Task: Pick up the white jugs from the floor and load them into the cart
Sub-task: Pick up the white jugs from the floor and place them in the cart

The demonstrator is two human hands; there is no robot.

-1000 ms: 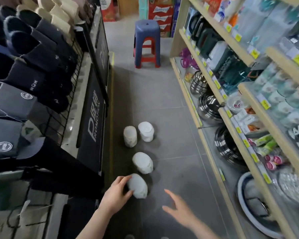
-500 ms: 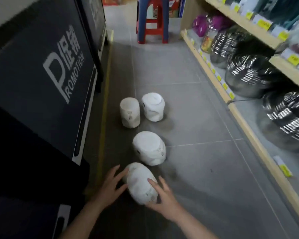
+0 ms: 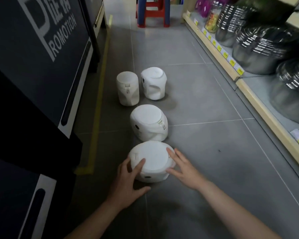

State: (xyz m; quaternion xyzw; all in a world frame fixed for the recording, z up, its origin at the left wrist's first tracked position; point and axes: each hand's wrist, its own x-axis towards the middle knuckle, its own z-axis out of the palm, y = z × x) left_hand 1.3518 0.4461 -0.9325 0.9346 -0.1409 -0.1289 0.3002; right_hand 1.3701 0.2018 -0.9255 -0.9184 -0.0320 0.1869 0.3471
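Several white jugs stand upside down on the grey floor tiles. The nearest jug [image 3: 151, 161] is gripped from both sides: my left hand [image 3: 128, 183] wraps its left side, my right hand [image 3: 183, 168] presses its right side. Just beyond it sits a second jug [image 3: 148, 122]. Farther back a pair stands side by side, a left one [image 3: 127, 87] and a right one [image 3: 154, 83]. No cart is in view.
A dark display stand with a "PROMOTION" panel [image 3: 47, 49] lines the left of the aisle, edged by yellow floor tape [image 3: 97, 107]. On the right a wooden shelf [image 3: 259, 104] holds steel pots [image 3: 259, 47]. A blue and red stool [image 3: 153, 12] stands at the aisle's far end.
The camera dropped lower and closer to the floor. My right hand came in and both hands closed around the nearest jug, which has tipped a little so its base faces up.
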